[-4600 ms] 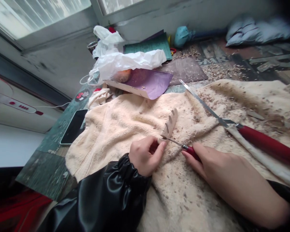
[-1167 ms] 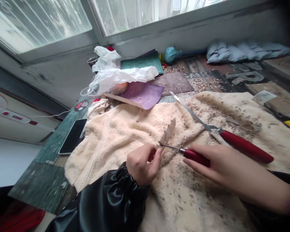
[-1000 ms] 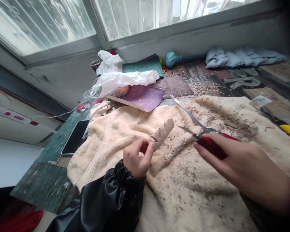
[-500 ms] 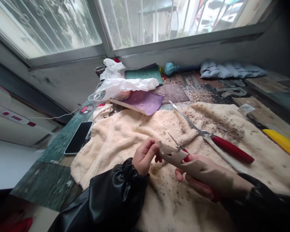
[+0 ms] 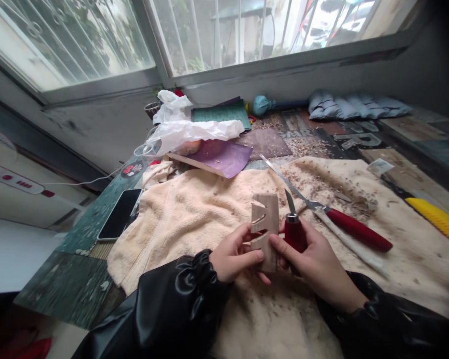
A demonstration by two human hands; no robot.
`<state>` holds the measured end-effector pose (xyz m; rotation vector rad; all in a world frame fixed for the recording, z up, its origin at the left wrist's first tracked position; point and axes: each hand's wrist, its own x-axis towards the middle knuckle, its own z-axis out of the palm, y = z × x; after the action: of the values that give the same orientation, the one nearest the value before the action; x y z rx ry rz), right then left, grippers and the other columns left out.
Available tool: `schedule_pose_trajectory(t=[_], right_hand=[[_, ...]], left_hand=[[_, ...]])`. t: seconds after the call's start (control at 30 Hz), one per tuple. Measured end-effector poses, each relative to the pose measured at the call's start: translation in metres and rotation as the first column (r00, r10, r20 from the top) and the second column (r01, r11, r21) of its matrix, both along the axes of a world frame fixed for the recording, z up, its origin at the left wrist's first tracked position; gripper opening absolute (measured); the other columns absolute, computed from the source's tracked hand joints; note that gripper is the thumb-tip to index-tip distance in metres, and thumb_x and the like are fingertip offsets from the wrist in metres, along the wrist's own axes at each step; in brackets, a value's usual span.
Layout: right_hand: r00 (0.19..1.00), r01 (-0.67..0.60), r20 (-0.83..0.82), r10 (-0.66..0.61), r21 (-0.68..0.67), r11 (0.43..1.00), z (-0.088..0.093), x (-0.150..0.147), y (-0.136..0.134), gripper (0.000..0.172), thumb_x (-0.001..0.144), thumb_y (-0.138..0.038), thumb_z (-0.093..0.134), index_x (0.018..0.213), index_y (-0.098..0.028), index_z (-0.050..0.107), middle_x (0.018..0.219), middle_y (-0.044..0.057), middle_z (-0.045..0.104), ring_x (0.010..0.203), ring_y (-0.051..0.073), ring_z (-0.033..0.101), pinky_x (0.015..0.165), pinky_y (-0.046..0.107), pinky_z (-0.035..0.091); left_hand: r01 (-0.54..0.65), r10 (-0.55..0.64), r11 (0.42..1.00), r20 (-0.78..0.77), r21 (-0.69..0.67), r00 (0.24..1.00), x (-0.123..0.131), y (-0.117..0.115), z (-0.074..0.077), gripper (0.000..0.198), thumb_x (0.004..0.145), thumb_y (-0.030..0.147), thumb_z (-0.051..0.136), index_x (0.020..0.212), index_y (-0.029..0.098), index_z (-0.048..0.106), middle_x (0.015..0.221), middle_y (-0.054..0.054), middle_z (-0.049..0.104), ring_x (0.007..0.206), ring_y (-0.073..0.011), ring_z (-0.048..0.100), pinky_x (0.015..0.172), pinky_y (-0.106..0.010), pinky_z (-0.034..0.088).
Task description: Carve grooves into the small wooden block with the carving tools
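Head view: left hand (image 5: 235, 255) closes its fingers on the wood (image 5: 271, 224), thumb across its face; right hand (image 5: 316, 262), thumb touching the wood, grips a knife (image 5: 295, 233), blade up. Pale wood, upright near centre, left edge notched. Cloth (image 5: 183, 214) spreads beneath; phone (image 5: 120, 214) borders it left, red-handled tool (image 5: 359, 229) lies right.

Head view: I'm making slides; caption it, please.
Left hand and right hand hold a notched wooden piece, the right also gripping a knife.
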<state>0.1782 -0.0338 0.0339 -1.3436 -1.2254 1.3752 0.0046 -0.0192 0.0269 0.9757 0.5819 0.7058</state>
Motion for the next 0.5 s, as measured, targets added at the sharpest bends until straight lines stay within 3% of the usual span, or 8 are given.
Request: schedule_pose_trajectory(t=[0.1, 0.23, 0.33, 0.5], right_hand=[[0.999, -0.027, -0.027, 0.028, 0.015, 1.000, -0.004, 0.005, -0.002, 0.034, 0.076, -0.044, 0.068, 0.088, -0.021, 0.046, 0.072, -0.003, 0.057, 0.043, 0.007, 0.051, 0.035, 0.019, 0.038], [0.988, -0.113, -0.101, 0.113, 0.008, 0.994, -0.008, 0.006, -0.004, 0.030, 0.077, -0.041, 0.067, 0.086, -0.021, 0.047, 0.066, -0.003, 0.059, 0.048, 0.010, 0.054, 0.041, 0.021, 0.044], [0.983, -0.158, -0.085, 0.161, 0.043, 0.986, -0.011, 0.008, -0.004, 0.026, 0.079, -0.041, 0.065, 0.085, -0.021, 0.048, 0.063, -0.002, 0.060, 0.047, 0.011, 0.055, 0.041, 0.022, 0.045], [0.991, 0.080, 0.093, -0.097, 0.165, 0.983, -0.018, 0.017, -0.001, 0.030, 0.080, -0.044, 0.061, 0.096, -0.022, 0.049, 0.071, -0.002, 0.059, 0.044, 0.010, 0.052, 0.037, 0.021, 0.043]], left_hand=[[-0.026, 0.026, 1.000, 0.002, 0.008, 1.000, 0.000, 0.000, -0.003, 0.048, 0.077, 0.033, 0.070, 0.116, 0.017, 0.048, 0.105, -0.013, 0.064, 0.083, -0.0207, 0.066, 0.053, -0.021, 0.052], [0.001, -0.001, 0.999, 0.018, -0.033, 1.000, 0.001, -0.002, -0.006, 0.042, 0.079, 0.031, 0.069, 0.111, 0.015, 0.047, 0.081, -0.007, 0.068, 0.073, -0.0166, 0.067, 0.064, -0.025, 0.053], [-0.031, 0.034, 0.996, 0.037, -0.079, 0.999, 0.003, -0.004, -0.007, 0.039, 0.080, 0.029, 0.069, 0.108, 0.015, 0.047, 0.080, -0.006, 0.067, 0.069, -0.0152, 0.067, 0.066, -0.027, 0.054], [-0.112, 0.114, 0.986, 0.012, -0.121, 0.993, 0.002, 0.000, -0.006, 0.037, 0.074, 0.026, 0.070, 0.101, 0.014, 0.047, 0.082, -0.007, 0.068, 0.059, -0.0149, 0.065, 0.050, -0.022, 0.049]])
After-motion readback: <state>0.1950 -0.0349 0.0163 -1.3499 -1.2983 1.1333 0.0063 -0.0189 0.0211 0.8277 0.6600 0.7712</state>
